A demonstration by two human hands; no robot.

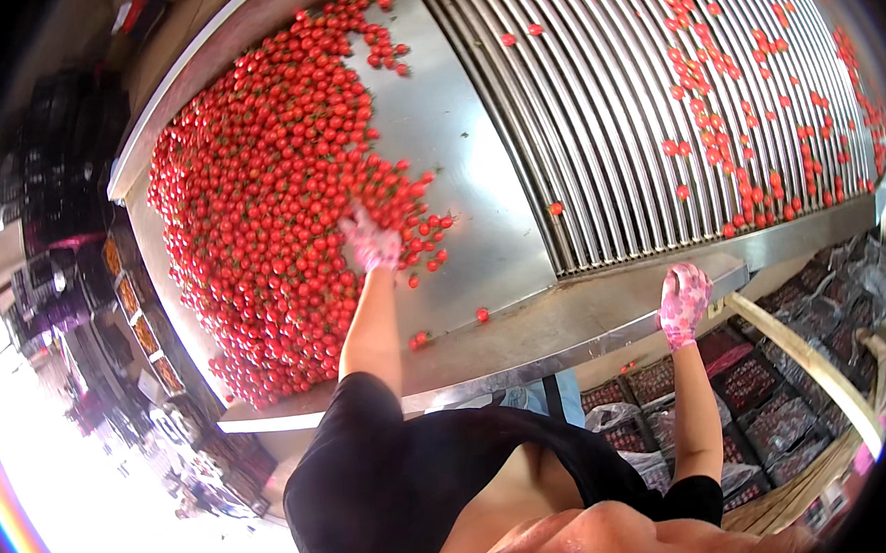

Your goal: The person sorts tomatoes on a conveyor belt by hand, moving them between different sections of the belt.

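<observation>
A mound of small red tomatoes covers the left part of a steel sorting table. My left hand, in a pink patterned glove, reaches into the mound's right side, fingers apart and slightly blurred among the tomatoes; their tips are partly hidden. My right hand, gloved alike, is curled on the near metal rim, below the rollers. A few loose tomatoes lie near that rim.
A slatted roller bed at right carries scattered tomatoes. Below it are stacked crates of produce and a pale bar. Dark crates and orange-filled boxes stand at left. The bright lower-left area is washed out.
</observation>
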